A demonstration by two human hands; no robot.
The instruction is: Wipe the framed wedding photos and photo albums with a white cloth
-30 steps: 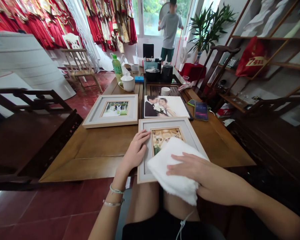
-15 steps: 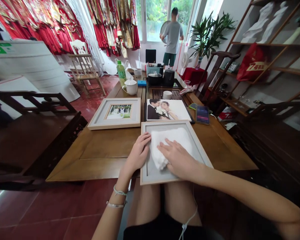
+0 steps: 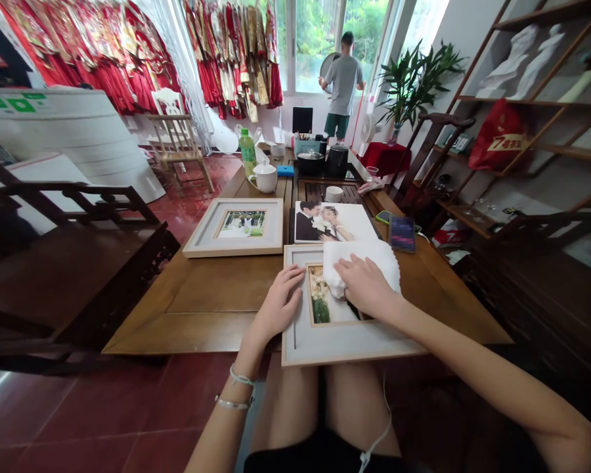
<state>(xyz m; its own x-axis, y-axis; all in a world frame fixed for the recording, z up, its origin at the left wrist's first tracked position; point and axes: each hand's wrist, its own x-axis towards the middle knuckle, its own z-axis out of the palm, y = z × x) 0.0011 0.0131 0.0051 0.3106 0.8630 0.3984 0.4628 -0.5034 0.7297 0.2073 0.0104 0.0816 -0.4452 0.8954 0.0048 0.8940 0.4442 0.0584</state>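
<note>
A light-wood picture frame [image 3: 300,351] lies in front of me, its near edge jutting over the table's front edge. My left hand [image 3: 280,299] rests on the frame's left edge, fingers stretched out and lying flat. With bent fingers, my right hand [image 3: 367,282] presses a bunched white towel [image 3: 389,263] onto the upper right of the frame. The towel and hand cover part of the photo [image 3: 320,305] inside, which shows greenery and white fabric.
Another framed photo [image 3: 207,240] lies left on the wooden table [image 3: 217,282]. A couple's photo print [image 3: 354,220], a phone [image 3: 402,234], a white mug [image 3: 264,179], a small cup [image 3: 333,194] and a green bottle [image 3: 247,152] are beyond. A person [image 3: 345,79] stands by the window.
My right hand has slid the towel up and to the right across the frame, uncovering the left part of the photo. The left hand stays on the frame's edge. The view has shifted slightly.
</note>
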